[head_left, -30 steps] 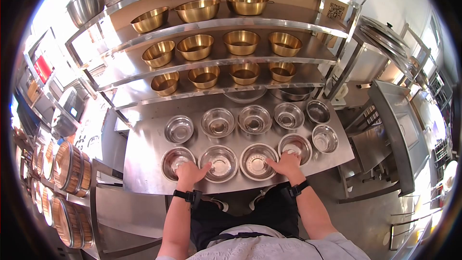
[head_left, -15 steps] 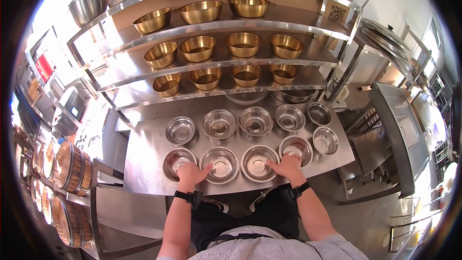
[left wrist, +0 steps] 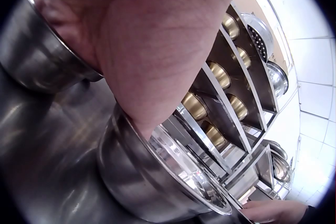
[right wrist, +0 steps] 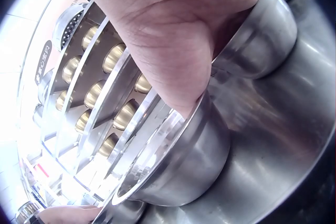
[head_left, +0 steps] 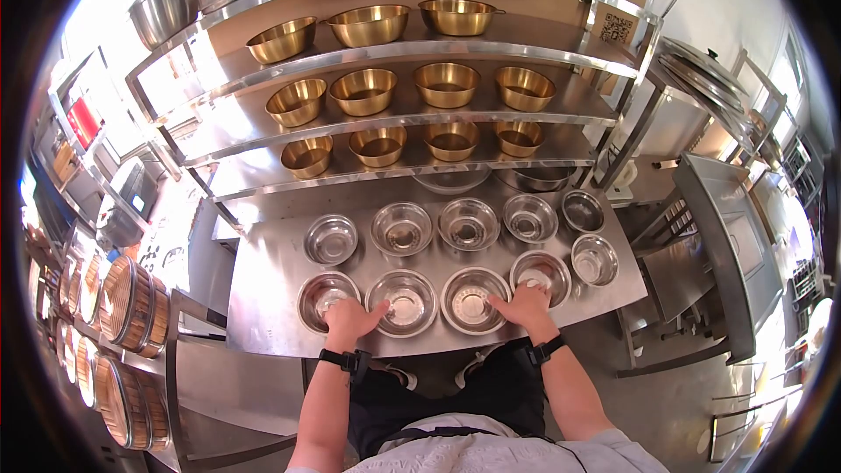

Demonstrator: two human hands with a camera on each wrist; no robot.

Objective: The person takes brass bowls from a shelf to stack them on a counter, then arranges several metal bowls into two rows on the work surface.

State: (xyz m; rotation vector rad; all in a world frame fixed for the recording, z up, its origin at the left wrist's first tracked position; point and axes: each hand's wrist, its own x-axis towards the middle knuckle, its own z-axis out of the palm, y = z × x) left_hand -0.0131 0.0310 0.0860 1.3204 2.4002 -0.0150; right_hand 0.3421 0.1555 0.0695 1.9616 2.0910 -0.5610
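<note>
Four steel bowls form the front row. My left hand [head_left: 353,320] spans the first bowl [head_left: 314,291] and the second bowl [head_left: 412,311], fingers inside the first and thumb over the second's rim. The left wrist view shows that thumb hooked into the near bowl [left wrist: 142,171]. My right hand [head_left: 528,307] holds the other pair: its fingers reach into the fourth bowl [head_left: 554,273], its thumb over the rim of the third bowl [head_left: 469,307]. Fingertips are partly hidden in the right wrist view, behind the palm [right wrist: 168,40]. All four bowls stand upright.
Behind the front row stand several more steel bowls [head_left: 401,228], with a smaller bowl [head_left: 595,260] at the right. Gold bowls [head_left: 363,92] line the shelves [head_left: 289,136] above the steel table [head_left: 263,298]. Wooden steamers [head_left: 127,302] are at the left, a metal sink [head_left: 718,236] at the right.
The head view has shifted slightly, so the shelves and table appear a little lower and further right. Both hands keep the same places on the bowls.
</note>
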